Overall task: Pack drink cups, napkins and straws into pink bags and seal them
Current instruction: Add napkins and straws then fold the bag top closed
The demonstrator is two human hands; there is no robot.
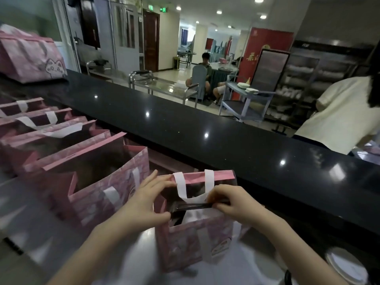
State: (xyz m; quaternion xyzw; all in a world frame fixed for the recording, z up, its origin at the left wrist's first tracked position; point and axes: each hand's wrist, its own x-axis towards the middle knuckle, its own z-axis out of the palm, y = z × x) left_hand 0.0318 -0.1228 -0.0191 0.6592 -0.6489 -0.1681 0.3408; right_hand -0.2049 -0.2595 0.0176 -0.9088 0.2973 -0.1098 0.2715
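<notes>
Desk point(141, 241): bore your pink bag point(189, 239), upright, mouth open. Black ledge point(205, 128): just behind the bag, capping forward room. Open bags point(98, 182): crowded its left; room lay right. Your left grip point(144, 200) held the bag's left rim; your right grip point(232, 200) pinched the dark strip point(193, 206) on its near rim. Step, judged: sealing; next, draw both rims together evenly.
</notes>
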